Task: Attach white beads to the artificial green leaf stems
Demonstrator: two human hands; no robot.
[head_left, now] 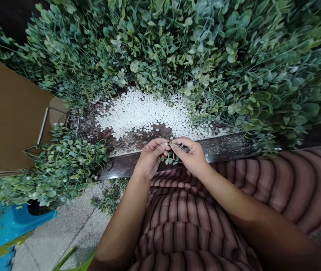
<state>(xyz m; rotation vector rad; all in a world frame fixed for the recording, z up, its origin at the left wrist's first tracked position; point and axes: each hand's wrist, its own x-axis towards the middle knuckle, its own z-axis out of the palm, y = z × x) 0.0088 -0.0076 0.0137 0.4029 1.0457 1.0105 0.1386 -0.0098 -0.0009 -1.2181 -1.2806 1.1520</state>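
Observation:
In front of my body, at the near edge of a dark wooden table [228,146], my two hands meet fingertip to fingertip. My left hand [151,156] is closed in a pinch, with a small white bead [166,144] at its fingertips. My right hand [192,156] pinches a green leafy sprig [172,158], whose leaves hang below the fingers. Whether the bead touches the sprig's stem is too small to tell. Just beyond my hands lies a spread heap of white beads [143,111] on the tabletop.
A thick mass of artificial greenery [177,45] covers the table's far side and right. More leafy sprigs [75,154] lie at the left beside a brown cardboard sheet [10,113]. A blue plastic stool [16,222] is at lower left on the speckled floor [72,214].

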